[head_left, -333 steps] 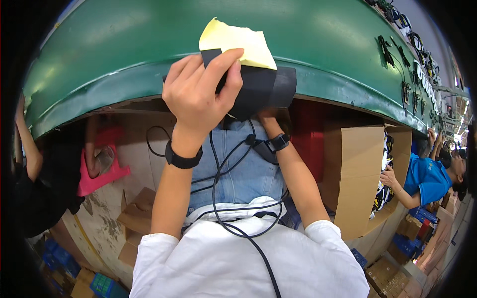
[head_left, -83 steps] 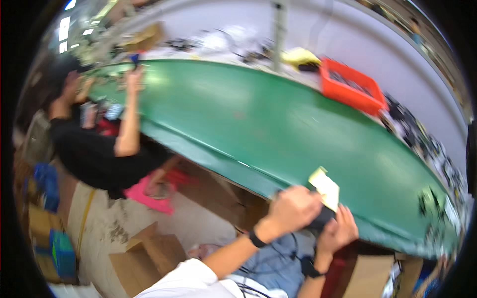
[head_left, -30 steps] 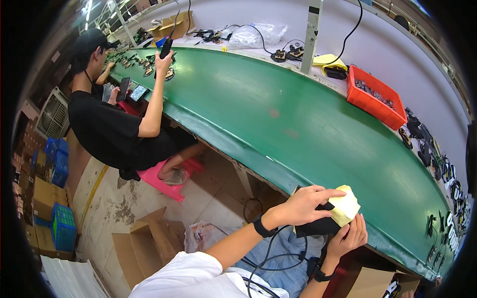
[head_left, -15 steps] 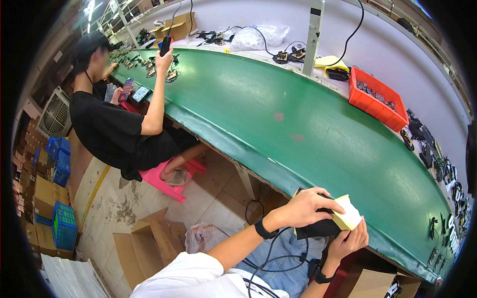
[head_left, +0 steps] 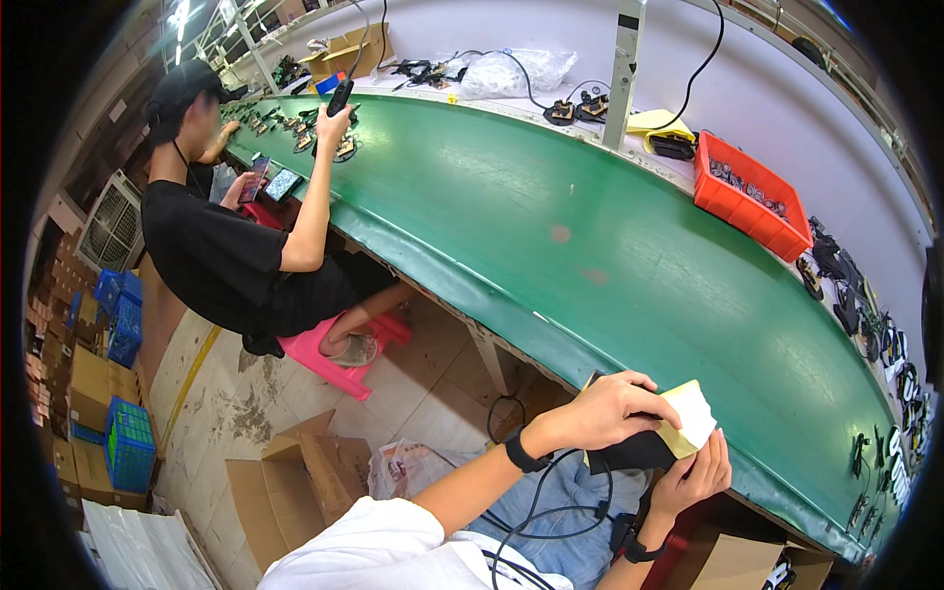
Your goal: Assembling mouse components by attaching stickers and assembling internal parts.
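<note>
My left hand (head_left: 612, 410) pinches the upper left edge of a pale yellow piece of paper (head_left: 691, 421) between thumb and fingers. At its lower right edge, the fingers of my right hand (head_left: 694, 479) grip the same paper. A flat black piece (head_left: 634, 451), its material unclear, lies under the paper and my left hand and is partly hidden by them. Both hands are above my lap, at the near edge of the green work surface (head_left: 511, 216). A black cable (head_left: 536, 516) loops below my wrists.
A red bin (head_left: 752, 202) of small parts stands at the far side, near a metal post (head_left: 621, 79). At the left, a co-worker on a pink stool (head_left: 339, 359) holds a black handheld tool (head_left: 340, 97). Open cardboard boxes (head_left: 265, 501) sit on the floor.
The yellow paper has tilted slightly between my hands, which have barely moved. The co-worker's raised hand with the black tool has shifted a little right and down.
</note>
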`<state>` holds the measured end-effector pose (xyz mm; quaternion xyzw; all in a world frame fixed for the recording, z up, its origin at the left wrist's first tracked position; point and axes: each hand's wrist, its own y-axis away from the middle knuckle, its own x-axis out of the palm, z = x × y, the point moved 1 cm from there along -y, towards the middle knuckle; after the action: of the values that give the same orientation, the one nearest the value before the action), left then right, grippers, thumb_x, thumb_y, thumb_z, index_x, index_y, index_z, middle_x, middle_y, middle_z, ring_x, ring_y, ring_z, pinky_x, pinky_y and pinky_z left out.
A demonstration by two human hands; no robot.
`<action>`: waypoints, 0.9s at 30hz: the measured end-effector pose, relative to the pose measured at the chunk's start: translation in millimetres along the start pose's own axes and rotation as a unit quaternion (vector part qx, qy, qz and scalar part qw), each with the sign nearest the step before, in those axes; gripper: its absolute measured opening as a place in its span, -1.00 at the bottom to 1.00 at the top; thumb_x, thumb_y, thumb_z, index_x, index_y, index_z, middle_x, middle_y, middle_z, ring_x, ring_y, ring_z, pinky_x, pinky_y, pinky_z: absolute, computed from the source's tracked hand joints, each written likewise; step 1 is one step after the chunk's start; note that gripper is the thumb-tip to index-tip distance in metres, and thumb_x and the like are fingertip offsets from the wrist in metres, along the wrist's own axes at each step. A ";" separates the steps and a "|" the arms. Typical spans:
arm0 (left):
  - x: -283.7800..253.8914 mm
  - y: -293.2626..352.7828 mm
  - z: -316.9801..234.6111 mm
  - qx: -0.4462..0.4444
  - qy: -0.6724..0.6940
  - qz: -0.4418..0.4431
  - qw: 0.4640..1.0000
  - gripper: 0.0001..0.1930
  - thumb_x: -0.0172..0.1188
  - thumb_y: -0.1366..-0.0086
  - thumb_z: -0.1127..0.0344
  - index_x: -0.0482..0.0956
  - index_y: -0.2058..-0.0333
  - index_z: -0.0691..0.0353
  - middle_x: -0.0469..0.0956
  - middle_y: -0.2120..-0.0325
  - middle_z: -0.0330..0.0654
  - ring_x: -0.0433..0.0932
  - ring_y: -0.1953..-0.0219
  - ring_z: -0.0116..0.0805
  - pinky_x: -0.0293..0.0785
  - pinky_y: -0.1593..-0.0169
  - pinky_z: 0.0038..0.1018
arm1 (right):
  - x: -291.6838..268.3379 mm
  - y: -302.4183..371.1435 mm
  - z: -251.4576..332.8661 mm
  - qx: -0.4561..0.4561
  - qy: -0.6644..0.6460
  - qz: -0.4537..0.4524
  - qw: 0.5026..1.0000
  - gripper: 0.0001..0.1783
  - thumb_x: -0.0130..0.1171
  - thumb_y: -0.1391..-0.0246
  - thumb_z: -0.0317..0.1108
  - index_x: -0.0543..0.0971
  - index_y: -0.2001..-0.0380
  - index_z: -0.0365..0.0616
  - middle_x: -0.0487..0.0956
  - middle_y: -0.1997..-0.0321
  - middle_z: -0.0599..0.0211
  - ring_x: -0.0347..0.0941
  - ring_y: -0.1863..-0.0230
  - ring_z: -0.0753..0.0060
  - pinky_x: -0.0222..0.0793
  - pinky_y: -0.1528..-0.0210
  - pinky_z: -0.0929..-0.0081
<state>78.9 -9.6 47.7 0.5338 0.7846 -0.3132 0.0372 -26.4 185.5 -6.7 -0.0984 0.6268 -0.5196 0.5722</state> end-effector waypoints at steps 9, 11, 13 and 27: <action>-3.8 -1.1 -2.6 -0.063 0.008 0.014 0.998 -0.82 0.37 -0.19 0.42 0.51 0.30 0.18 0.59 0.32 -0.20 0.60 0.15 -0.10 0.55 0.07 -0.27 | 1.1 0.7 0.0 0.004 -0.008 -0.001 1.000 -0.66 -0.03 -0.33 -0.31 0.64 0.01 -0.21 0.66 -0.10 0.21 0.51 -0.21 0.14 0.13 -0.27 0.20; -4.6 -2.2 -5.4 -0.086 0.048 0.006 0.995 -0.78 0.37 -0.20 0.41 0.59 0.18 0.15 0.63 0.25 -0.16 0.60 0.12 -0.09 0.55 0.03 -0.27 | 0.8 0.2 0.7 0.003 -0.004 -0.001 1.000 -0.66 -0.03 -0.33 -0.31 0.64 0.01 -0.21 0.66 -0.10 0.22 0.51 -0.21 0.14 0.13 -0.27 0.20; -4.2 -1.7 -6.4 -0.055 0.027 0.001 0.998 -0.68 0.37 -0.20 0.40 0.60 0.06 0.12 0.64 0.19 -0.13 0.60 0.10 -0.08 0.55 0.01 -0.27 | 0.8 0.0 -0.2 0.002 0.000 -0.001 1.000 -0.66 -0.03 -0.33 -0.31 0.64 0.02 -0.22 0.66 -0.10 0.22 0.51 -0.21 0.14 0.13 -0.27 0.20; -7.2 -6.8 -13.5 -0.074 -0.005 0.028 0.997 -0.01 0.36 -0.21 0.34 -0.04 -0.52 0.05 0.62 0.21 0.05 0.58 0.21 0.05 0.52 0.05 -0.19 | 0.9 -0.4 0.1 -0.001 0.008 0.003 1.000 -0.60 -0.09 -0.42 -0.20 0.65 0.03 -0.22 0.67 -0.09 0.25 0.51 -0.22 0.19 0.13 -0.26 0.23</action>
<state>79.9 -9.9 64.4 0.5500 0.7901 -0.2557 0.0891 -26.8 184.5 -6.9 -0.0930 0.6320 -0.5185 0.5684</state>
